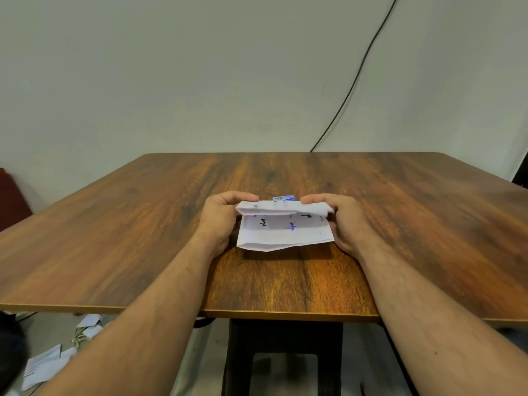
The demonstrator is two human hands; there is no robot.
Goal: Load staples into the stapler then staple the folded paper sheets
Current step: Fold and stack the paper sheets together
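Observation:
White paper sheets [283, 231] with black and blue handwriting lie on the wooden table [143, 224], their far edge folded over toward me. My left hand [221, 217] pinches the folded flap at its left end. My right hand [343, 221] pinches the flap at its right end. Just behind the paper a small blue and white object [285, 198] peeks out; I cannot tell what it is. No stapler shows in view.
A black cable [357, 78] runs down the wall to the table's back edge. Crumpled and folded papers [48, 364] lie on the floor at the lower left. A dark red object [11, 198] stands at the left edge.

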